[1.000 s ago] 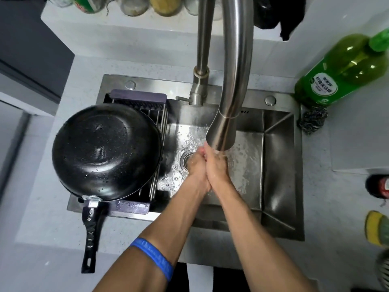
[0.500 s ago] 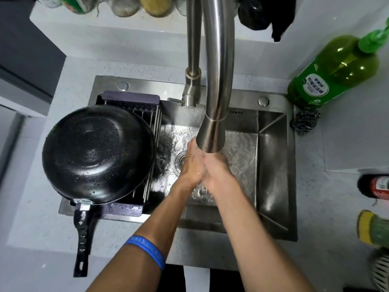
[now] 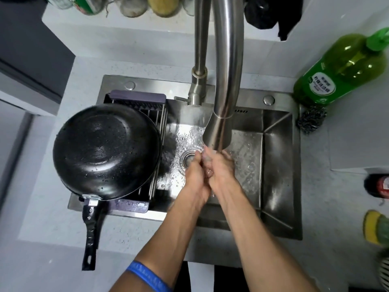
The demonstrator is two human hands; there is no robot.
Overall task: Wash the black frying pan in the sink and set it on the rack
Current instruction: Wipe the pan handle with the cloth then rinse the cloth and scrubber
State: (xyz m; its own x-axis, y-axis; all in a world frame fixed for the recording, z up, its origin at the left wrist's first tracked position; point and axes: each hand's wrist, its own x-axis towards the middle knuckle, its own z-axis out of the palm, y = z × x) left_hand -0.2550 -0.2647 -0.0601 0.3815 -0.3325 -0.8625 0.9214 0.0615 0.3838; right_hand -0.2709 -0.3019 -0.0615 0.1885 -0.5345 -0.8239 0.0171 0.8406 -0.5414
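Note:
The black frying pan [image 3: 105, 150] lies upside down on the purple-ended wire rack [image 3: 136, 96] over the left part of the steel sink [image 3: 277, 165]. It is wet with drops, and its handle points toward me over the counter edge. My left hand [image 3: 194, 178] and my right hand [image 3: 223, 169] are pressed together under the tap [image 3: 225, 81], above the drain, with water running over them. Neither hand holds anything. A blue band is on my left wrist.
A green dish soap bottle [image 3: 341, 70] and a steel wool ball [image 3: 311, 120] sit at the sink's back right corner. A yellow-green sponge [image 3: 374, 228] and a red-labelled bottle [image 3: 379, 185] lie on the right counter. Jars [image 3: 134, 5] line the back ledge.
My hands keep rubbing against each other under the running water, shifting slightly. The pan stays on the rack.

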